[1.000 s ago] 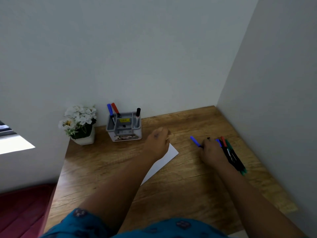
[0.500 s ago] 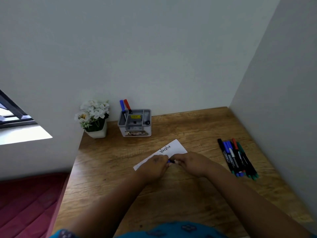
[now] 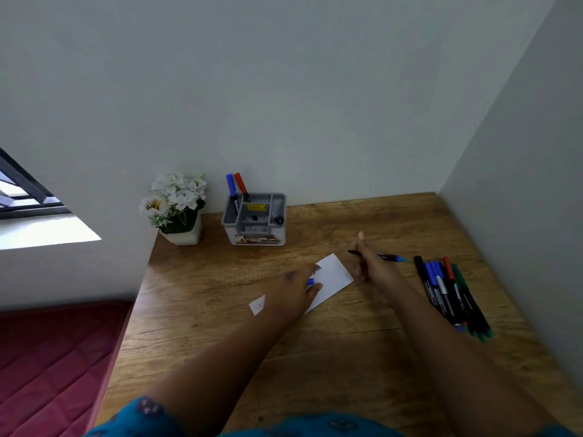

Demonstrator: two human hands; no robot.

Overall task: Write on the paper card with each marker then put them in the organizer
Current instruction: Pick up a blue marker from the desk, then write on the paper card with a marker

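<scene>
At frame centre the left hand (image 3: 296, 287) pins the paper card (image 3: 336, 274), pinching a blue cap (image 3: 310, 281), while the right hand (image 3: 373, 266) grips the uncapped marker (image 3: 389, 257) (tip aimed left), so lower that tip onto bare card beside the writing.

Uncapped marker (image 3: 378, 256) and cap (image 3: 310, 281) in hands

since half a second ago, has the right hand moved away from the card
Yes. The right hand, gripping the uncapped marker, has gone from the paper card's near edge to its right, toward the loose markers.
</scene>
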